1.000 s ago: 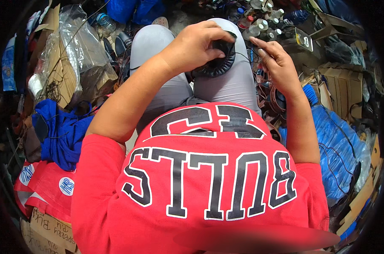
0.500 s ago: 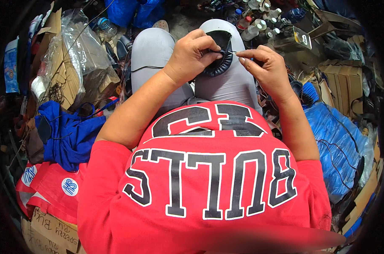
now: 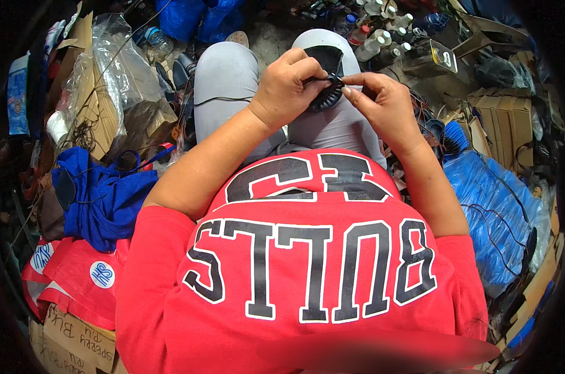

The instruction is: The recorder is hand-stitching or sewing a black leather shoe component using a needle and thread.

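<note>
A black, leather-like piece with a pleated, gathered rim, looking like a shoe upper (image 3: 326, 57), rests over my right knee. My left hand (image 3: 285, 82) comes at it from the left, its fingers closed and pinching the piece near its middle. From the right, my right hand (image 3: 385, 106) has thumb and forefinger together at the gathered rim, very close to the left fingertips. Whatever is in that right pinch is too small to make out now. The pleats (image 3: 323, 101) show below the left fingertips; part of the piece is hidden behind the left fingers.
Several small bottles (image 3: 371, 47) stand beyond my right knee. A blue plastic bag (image 3: 491, 218) and cardboard (image 3: 503, 124) lie to the right. On the left are clear plastic wrap (image 3: 123, 68), a blue cloth (image 3: 101, 202), a red bag (image 3: 76, 277) and a cardboard box (image 3: 73, 340).
My right hand has moved left, closing in on the black piece. A thin, shiny needle-like thing seen at its fingertips earlier no longer shows. My left hand has shifted slightly right.
</note>
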